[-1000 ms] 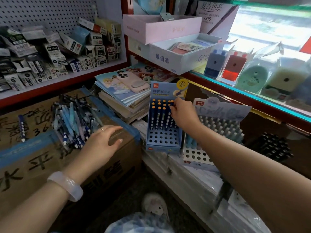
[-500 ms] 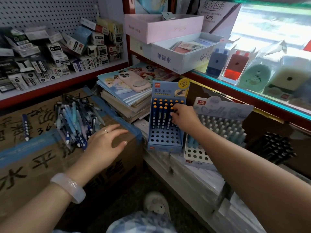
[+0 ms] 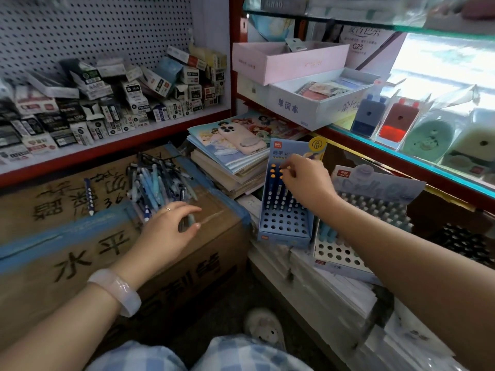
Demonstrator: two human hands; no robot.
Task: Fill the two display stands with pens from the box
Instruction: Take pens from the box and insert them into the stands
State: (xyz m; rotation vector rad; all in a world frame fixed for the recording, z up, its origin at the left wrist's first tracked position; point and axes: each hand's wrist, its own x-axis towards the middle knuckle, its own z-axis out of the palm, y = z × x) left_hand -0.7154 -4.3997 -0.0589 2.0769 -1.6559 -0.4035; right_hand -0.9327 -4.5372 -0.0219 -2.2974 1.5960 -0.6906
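Cluttered stationery shelves [image 3: 115, 140], taped cardboard box [image 3: 67, 253].

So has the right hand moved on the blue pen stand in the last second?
Yes. The right hand has gone up the blue stand, from the middle rows to the orange-capped pens just under the header card.

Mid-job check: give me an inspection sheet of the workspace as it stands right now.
Surface: taped cardboard box serves as worktop.
Job's things: loose pens piled on the box; blue stand partly filled, front holes empty; white stand beside it, front holes empty.
Clutter: phone on stacked notebooks.
Hands: left hand reaching over the pile; right hand at the blue stand's top rows.
Cables: nothing seen.
Surroundings: pegboard shelf of small boxes; glass counter.
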